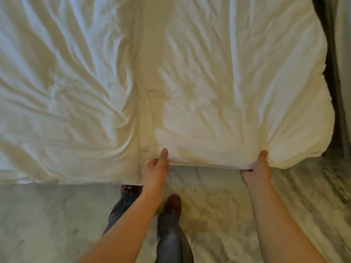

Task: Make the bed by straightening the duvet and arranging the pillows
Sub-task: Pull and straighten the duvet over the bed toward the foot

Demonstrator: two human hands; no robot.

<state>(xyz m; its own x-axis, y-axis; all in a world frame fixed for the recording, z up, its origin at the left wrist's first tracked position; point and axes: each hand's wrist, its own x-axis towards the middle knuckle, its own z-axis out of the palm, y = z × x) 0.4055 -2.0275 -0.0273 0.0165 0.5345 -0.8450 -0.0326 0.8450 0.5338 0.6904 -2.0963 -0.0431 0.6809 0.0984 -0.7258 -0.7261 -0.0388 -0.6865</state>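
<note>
White duvet (218, 92), spread creased over the bed, its near hem lifted clear of the marble floor (218, 202). Left hand (154, 170) and right hand (256, 172) each clamp that hem, thumbs on top, other fingers hidden beneath. Between the thumbs the edge runs taut; beyond the right thumb a corner bulges. The fabric looks soft, light and limp, best gripped along the hem. No pillows are visible.

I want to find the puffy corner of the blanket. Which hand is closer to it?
Right. The right hand grips the duvet edge just beside the puffy corner; the left hand holds the edge farther along.
</note>
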